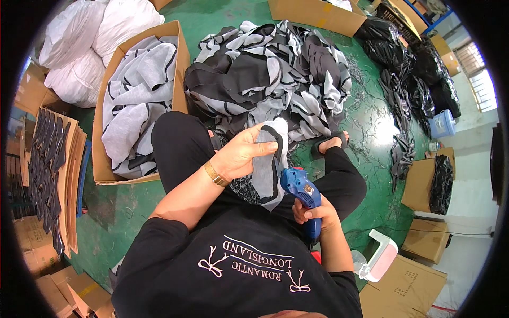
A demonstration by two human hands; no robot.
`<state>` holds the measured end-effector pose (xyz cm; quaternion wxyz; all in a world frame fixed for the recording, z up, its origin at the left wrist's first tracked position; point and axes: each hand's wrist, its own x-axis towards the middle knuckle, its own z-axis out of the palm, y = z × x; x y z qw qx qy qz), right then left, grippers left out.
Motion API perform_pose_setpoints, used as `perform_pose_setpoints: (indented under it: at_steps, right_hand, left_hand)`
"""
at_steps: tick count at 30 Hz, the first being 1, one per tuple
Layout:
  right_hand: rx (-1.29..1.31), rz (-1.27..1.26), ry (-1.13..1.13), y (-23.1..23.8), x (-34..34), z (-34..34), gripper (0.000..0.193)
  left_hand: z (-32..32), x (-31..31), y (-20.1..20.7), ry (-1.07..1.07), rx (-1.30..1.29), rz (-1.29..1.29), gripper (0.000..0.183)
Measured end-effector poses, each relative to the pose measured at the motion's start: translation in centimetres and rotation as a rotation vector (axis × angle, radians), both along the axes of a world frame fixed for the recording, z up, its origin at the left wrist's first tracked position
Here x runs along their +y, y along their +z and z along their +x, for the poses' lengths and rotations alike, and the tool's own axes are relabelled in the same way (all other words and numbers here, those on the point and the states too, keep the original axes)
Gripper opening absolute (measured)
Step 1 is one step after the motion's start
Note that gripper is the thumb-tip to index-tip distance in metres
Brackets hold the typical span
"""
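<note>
My left hand (241, 153) pinches a grey fabric piece with black edging (268, 177) between thumb and fingers, over my lap. The piece hangs down, and its lower end lies near my right hand. In my right hand (318, 212) is a blue pistol-shaped power tool (299, 185), its fingers wrapped round the handle. The tool's head points up and left, right beside the fabric's right edge; whether they touch I cannot tell. Beyond my knees lies a large heap of grey and black fabric pieces (265, 74).
To the left stands an open cardboard box (99, 143) filled with grey fabric pieces (140, 79). White sacks (74, 47) are behind it. Thread scraps litter the green floor (366, 111). At right are black plastic bags (387, 47), a blue bucket (442, 124) and a pink-and-white appliance (383, 257).
</note>
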<state>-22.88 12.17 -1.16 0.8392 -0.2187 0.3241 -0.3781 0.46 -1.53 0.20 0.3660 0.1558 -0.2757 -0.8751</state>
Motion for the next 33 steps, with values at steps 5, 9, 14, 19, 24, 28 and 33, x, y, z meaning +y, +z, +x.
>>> perform_pose_setpoints:
  at_steps: [5, 9, 14, 19, 24, 28, 33]
  right_hand:
    - [-0.024, -0.026, -0.003, -0.6, -0.2, 0.2, 0.034]
    - [-0.036, 0.016, -0.038, -0.1, -0.2, 1.1, 0.032]
    - [-0.144, 0.040, -0.060, -0.2, -0.4, 1.5, 0.032]
    - [-0.184, 0.045, -0.101, -0.5, -1.2, 1.5, 0.032]
    - [0.268, -0.100, -0.294, 1.8, -2.8, 0.6, 0.037]
    - [0.490, -0.215, -0.352, 2.9, -2.4, -0.6, 0.042]
    - [0.699, -0.231, -0.235, 4.0, -0.9, -0.5, 0.034]
  left_hand:
    - [-0.1, 0.1, 0.4, -0.001, 0.017, -0.009, 0.045]
    - [0.0, 0.1, 0.0, 0.004, -0.002, -0.031, 0.046]
    - [-0.1, 0.3, 0.3, 0.012, -0.056, -0.099, 0.046]
    - [0.0, 0.4, 0.4, 0.009, -0.058, -0.118, 0.046]
    - [0.2, 0.3, 1.0, 0.059, -0.137, -0.099, 0.034]
    - [0.4, -0.2, 0.6, 0.097, -0.191, -0.047, 0.031]
    - [0.5, -0.3, -0.3, 0.183, -0.244, -0.095, 0.026]
